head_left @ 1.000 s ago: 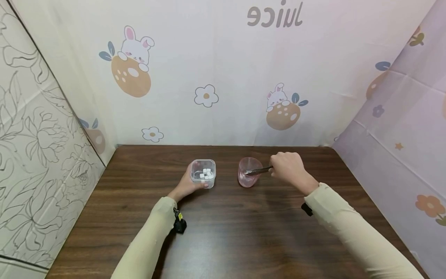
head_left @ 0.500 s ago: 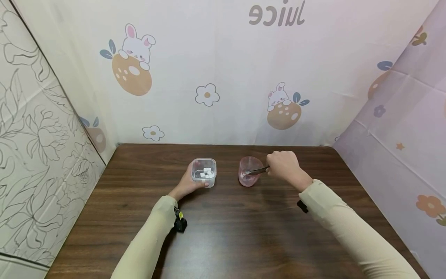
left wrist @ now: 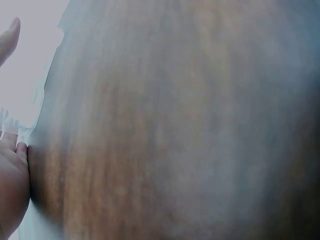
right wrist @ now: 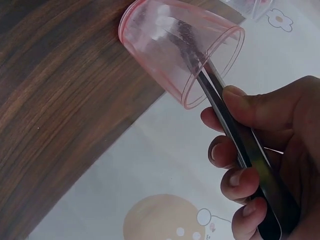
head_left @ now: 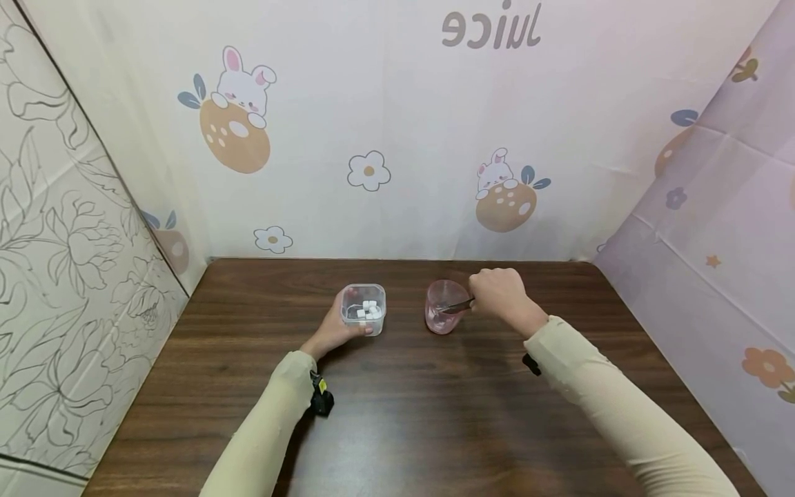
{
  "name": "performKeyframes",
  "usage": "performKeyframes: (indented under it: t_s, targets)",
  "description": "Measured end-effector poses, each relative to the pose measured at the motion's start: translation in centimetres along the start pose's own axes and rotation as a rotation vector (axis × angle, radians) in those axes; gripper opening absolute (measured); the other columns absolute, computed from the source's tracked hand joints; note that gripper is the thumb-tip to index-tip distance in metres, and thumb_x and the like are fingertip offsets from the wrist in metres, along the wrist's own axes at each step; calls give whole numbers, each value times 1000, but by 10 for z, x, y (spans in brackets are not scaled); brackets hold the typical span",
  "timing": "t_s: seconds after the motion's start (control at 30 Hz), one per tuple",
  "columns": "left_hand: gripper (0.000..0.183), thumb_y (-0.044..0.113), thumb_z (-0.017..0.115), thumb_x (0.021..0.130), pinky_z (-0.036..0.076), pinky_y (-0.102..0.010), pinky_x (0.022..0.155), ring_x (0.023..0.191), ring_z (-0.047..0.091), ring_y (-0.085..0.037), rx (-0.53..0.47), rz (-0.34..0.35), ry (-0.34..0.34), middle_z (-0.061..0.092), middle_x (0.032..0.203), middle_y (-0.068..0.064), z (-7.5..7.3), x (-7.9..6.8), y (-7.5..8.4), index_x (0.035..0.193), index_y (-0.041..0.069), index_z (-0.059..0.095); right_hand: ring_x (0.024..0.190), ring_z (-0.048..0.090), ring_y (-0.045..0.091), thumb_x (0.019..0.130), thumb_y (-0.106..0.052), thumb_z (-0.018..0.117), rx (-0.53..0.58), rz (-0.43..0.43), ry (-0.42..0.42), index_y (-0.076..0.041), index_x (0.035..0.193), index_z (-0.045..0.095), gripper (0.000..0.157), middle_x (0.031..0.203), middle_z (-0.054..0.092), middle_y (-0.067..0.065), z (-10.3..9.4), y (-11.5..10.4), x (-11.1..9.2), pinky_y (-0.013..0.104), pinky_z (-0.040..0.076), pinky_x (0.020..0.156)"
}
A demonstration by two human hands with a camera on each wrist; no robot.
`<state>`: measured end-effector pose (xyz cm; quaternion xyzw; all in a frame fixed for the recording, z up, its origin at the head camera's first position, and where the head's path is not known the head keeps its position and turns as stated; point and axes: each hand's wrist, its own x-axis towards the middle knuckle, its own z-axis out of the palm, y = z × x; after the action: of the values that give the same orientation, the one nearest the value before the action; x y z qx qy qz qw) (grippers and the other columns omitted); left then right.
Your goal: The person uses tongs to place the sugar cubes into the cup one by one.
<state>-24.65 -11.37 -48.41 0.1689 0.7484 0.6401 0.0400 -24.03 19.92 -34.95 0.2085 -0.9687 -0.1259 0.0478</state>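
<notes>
My left hand (head_left: 331, 333) holds a clear square plastic container (head_left: 377, 326) from its left side, the thumb across the near wall. Several white cubes (head_left: 370, 306) lie inside it. To its right a pink see-through cup (head_left: 444, 290) stands upright on the table. My right hand (head_left: 499, 293) grips metal tongs (right wrist: 220, 102), thumb on one side and fingers curled round the other. Through the cup wall, the tong arms show inside, reaching toward a whitish patch near the bottom; what their tips pinch, I cannot tell. The left wrist view catches only part of the left hand (left wrist: 11, 187).
A dark wood-grain table (head_left: 397, 414) spreads under both arms. Behind it hangs a printed cloth (head_left: 422, 124) with rabbits and fruit, right at the table's back edge. A flower-patterned panel (head_left: 74, 262) stands on the left, another cloth (head_left: 702, 262) on the right.
The right hand has slid left, closer to the cup's rim, with less of the tongs showing between hand and cup. The left hand and container have stayed in place.
</notes>
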Motion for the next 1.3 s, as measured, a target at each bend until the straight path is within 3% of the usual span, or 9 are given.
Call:
performKeyframes:
  t_s: [0.27,0.67,0.83,1.0,1.3]
  targets:
    - [97,-6,79,68,26,-55,106,126,35,-48,6,2,11,33,140,-35,0,1,-2,144,-9,19,46,50,18,74,-23,79,47,17,1,-16,67,71,13,57,56,0,-6,4,-4,37,43,41]
    - [97,-4,80,70,24,-53,108,128,34,-45,3,-13,-9,32,143,-30,0,-2,-4,145,-7,18,46,46,18,79,-21,74,95,58,31,-16,64,68,17,56,54,0,-17,11,-13,35,38,39]
    - [97,-6,79,70,24,-53,108,128,33,-46,-6,-9,-6,32,142,-32,1,-2,-4,145,-8,18,47,40,17,80,-18,72,125,60,72,-18,68,72,12,55,54,-1,-23,14,-16,32,30,40]
    - [96,-7,78,70,24,-54,108,128,33,-47,-6,1,-2,31,142,-33,1,-2,-4,144,-10,18,47,45,16,80,-19,72,138,66,123,-18,77,77,6,65,63,2,-28,15,-18,34,35,38]
    - [96,-8,77,70,23,-54,108,127,33,-48,-21,-5,-2,31,141,-35,0,1,-2,145,-10,17,44,42,16,81,-21,72,136,35,190,-14,85,78,10,62,63,3,-36,5,-14,32,32,37]
